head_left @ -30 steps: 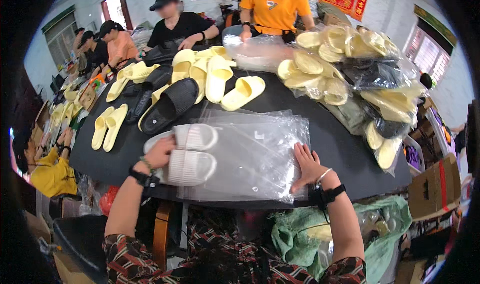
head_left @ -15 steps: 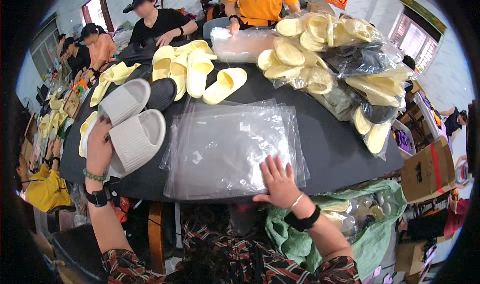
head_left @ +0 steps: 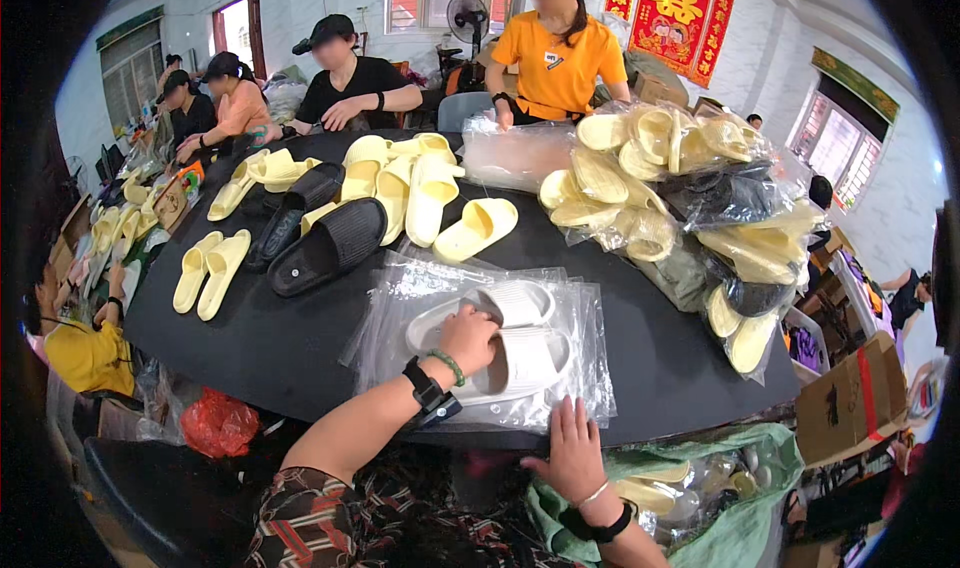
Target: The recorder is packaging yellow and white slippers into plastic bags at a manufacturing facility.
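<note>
A pair of white slippers (head_left: 522, 330) lies side by side on a stack of clear plastic bags (head_left: 587, 313) on the black table (head_left: 250, 333). My left hand (head_left: 468, 340), with a black watch and a green bead band on its wrist, is closed over the near ends of the pair. My right hand (head_left: 573, 452) rests flat at the near edge of the bags with its fingers spread and nothing in it.
Loose yellow slippers (head_left: 420, 183) and black slippers (head_left: 330, 243) lie farther back. A heap of bagged slippers (head_left: 680, 188) fills the right side. Several people work across and at the left. A cardboard box (head_left: 850, 403), a green sack (head_left: 735, 493) and a red bag (head_left: 215, 423) sit below the table edge.
My left hand carried the white slippers from off the table's left side and set them on the bags. My right hand slid back to the bags' near edge.
</note>
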Demonstrator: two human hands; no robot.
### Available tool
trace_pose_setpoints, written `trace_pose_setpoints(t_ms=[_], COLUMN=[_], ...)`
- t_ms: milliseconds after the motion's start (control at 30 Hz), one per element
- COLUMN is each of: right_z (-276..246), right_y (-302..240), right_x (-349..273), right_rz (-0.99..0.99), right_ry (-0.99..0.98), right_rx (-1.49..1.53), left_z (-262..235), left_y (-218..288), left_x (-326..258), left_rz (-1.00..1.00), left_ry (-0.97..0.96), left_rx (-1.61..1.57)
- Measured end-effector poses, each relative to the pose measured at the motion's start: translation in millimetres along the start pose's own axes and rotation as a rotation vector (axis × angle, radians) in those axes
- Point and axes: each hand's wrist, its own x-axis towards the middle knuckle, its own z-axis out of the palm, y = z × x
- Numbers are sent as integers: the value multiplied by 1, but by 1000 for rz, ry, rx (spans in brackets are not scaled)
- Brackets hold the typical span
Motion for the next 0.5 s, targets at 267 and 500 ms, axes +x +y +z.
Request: trace_pose_setpoints(t_ms=[267, 500], right_z=[-36, 8], right_y=[30, 42], right_x=[-21, 22], right_rz=[-34, -57], right_ry=[-183, 23], right_rx=[181, 38], left_z=[-1, 2], left_y=[-4, -10], left_x=[7, 5], left_rz=[-47, -31], left_ry=[-96, -60], left_rx=[-40, -82])
